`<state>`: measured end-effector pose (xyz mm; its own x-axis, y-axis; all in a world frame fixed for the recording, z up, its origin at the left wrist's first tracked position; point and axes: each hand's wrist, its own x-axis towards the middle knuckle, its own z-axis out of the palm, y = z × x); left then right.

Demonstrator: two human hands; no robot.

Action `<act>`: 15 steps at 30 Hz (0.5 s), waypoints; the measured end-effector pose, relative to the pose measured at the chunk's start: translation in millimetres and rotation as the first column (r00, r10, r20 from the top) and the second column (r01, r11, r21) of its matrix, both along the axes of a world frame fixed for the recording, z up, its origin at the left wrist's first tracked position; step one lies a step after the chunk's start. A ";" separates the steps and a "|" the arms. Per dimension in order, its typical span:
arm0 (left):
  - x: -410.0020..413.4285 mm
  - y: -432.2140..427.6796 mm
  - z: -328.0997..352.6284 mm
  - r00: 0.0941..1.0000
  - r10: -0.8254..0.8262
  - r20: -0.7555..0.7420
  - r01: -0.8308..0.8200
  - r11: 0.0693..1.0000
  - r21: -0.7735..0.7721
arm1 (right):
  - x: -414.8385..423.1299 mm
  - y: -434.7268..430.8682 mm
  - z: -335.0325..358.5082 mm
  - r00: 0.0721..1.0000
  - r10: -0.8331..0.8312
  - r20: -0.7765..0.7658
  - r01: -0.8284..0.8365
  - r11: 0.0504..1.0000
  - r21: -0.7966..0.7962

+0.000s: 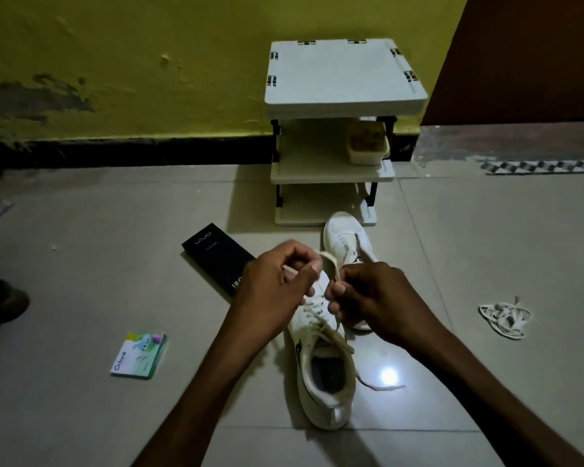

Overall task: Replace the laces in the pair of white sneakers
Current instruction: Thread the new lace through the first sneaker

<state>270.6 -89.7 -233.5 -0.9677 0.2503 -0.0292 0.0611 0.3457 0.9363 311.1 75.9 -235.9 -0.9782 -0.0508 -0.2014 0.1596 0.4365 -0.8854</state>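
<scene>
A white sneaker [324,369] lies on the tiled floor with its heel toward me, partly laced with a cream lace [329,264]. Both hands work over its toe end. My left hand [277,281] pinches the lace loop with curled fingers. My right hand [368,298] pinches the same lace just right of it. One lace end [385,386] trails on the floor beside the heel. The second white sneaker [346,235] lies behind my hands, partly hidden by my right hand. A loose bundle of white laces [503,318] rests on the floor at the right.
A white three-tier rack [341,99] stands against the yellow wall, with a lidded container [367,144] on its middle shelf. A black phone box [216,257] lies left of the shoes. A small Odonil packet [139,355] lies at the lower left.
</scene>
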 end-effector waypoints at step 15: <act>14.7 -11.2 -46.0 0.988 -0.125 -0.096 0.087 0.940 -0.330 | 6.0 -11.9 -30.7 0.999 -0.045 0.008 0.041 0.956 0.291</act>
<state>285.4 -100.9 -279.4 -0.9378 0.3468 -0.0169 0.2136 0.6146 0.7594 317.1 64.0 -266.6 -0.9751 0.0541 -0.2151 0.1956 0.6667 -0.7192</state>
